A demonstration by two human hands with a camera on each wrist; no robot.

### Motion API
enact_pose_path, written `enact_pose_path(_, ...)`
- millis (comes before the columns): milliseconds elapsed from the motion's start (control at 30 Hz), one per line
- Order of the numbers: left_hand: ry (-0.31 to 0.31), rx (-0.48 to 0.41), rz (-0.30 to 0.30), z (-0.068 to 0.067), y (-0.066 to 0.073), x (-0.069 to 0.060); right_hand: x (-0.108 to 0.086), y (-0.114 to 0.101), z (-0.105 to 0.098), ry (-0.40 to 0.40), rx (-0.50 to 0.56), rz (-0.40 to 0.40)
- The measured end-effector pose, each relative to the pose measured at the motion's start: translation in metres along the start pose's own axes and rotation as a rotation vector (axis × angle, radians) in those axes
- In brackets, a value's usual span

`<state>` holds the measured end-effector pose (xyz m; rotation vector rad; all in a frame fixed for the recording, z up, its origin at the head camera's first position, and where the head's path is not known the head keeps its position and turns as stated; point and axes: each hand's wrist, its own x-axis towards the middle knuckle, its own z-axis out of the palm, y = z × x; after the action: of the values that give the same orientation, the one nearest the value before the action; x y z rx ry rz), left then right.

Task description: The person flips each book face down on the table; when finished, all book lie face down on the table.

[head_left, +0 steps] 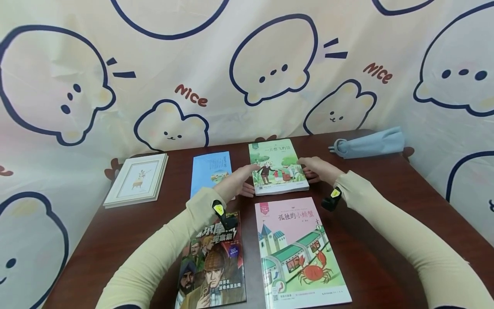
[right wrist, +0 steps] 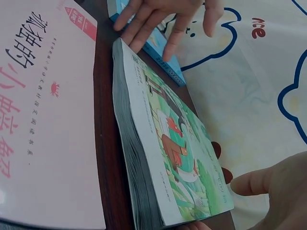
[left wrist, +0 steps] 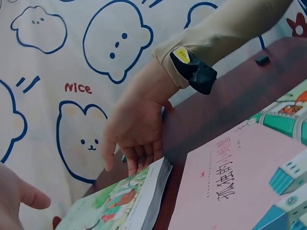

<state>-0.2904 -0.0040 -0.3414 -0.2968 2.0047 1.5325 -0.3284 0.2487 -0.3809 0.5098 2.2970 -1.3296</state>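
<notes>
A green picture book (head_left: 278, 165) lies flat at the back middle of the table, between my two hands. My left hand (head_left: 239, 178) is at its left edge, with the thumb over the cover's side and the fingers extended. At the right edge is my right hand (head_left: 320, 169), its fingers loosely extended beside the pages. In the right wrist view the right thumb (right wrist: 252, 184) stands apart from the cover, and some fingertips are partly hidden by the book. Whether either hand touches the book is hard to tell. A blue book (head_left: 210, 171) lies behind my left hand.
In front lie a pink crab book (head_left: 301, 253) and a dark detective book (head_left: 212, 270), the latter partly under my left forearm. White picture frames (head_left: 137, 180) sit at the back left. A light blue folded item (head_left: 370, 143) lies back right, near the patterned curtain (head_left: 266, 120).
</notes>
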Motion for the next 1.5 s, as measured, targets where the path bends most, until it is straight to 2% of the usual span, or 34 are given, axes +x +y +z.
enact_pose_path(33, -0.005, -0.018, 0.009, 0.001, 0.0, -0.008, 0.0, 0.0, -0.001, -0.001, -0.002, 0.002)
enact_pose_path(67, -0.01, -0.035, 0.009, 0.0, -0.002, -0.008, -0.001, 0.0, -0.001, -0.002, -0.004, 0.003)
enact_pose_path(133, -0.019, -0.079, -0.009, -0.002, -0.006, 0.005, -0.001, 0.0, -0.002, 0.003, -0.003, 0.011)
enact_pose_path(167, -0.023, -0.104, -0.02, -0.003, -0.01, 0.018, -0.001, 0.0, -0.002, 0.003, -0.001, 0.014)
enact_pose_path(267, -0.03, -0.183, -0.044, -0.003, -0.011, 0.022, -0.001, 0.0, -0.003, 0.001, 0.025, 0.029)
enact_pose_path(433, -0.037, -0.293, -0.036, -0.005, -0.014, 0.024, -0.003, -0.002, -0.004, -0.008, 0.066, 0.042)
enact_pose_path(733, -0.083, -0.29, -0.018, -0.01, -0.017, 0.025, -0.005, -0.003, -0.004, -0.008, 0.104, 0.055)
enact_pose_path(833, -0.105, -0.284, -0.003, -0.012, -0.018, 0.026, -0.006, -0.004, -0.004, -0.004, 0.098, 0.035)
enact_pose_path(933, -0.11, -0.228, 0.034, -0.012, -0.019, 0.027, -0.007, -0.005, -0.006, -0.017, 0.07, -0.001)
enact_pose_path(1033, -0.074, -0.129, 0.083, -0.013, -0.02, 0.03, -0.007, -0.005, -0.008, -0.029, 0.059, -0.017)
enact_pose_path(1100, -0.067, -0.104, 0.106, -0.012, -0.021, 0.032, -0.006, -0.004, -0.007, -0.027, 0.042, -0.016)
enact_pose_path(1333, -0.188, -0.346, 0.132, -0.007, -0.024, 0.034, -0.005, -0.01, 0.003, -0.006, -0.044, -0.034)
enact_pose_path(1500, -0.178, -0.38, 0.162, -0.008, -0.026, 0.035, -0.005, -0.015, 0.007, 0.026, -0.087, -0.028)
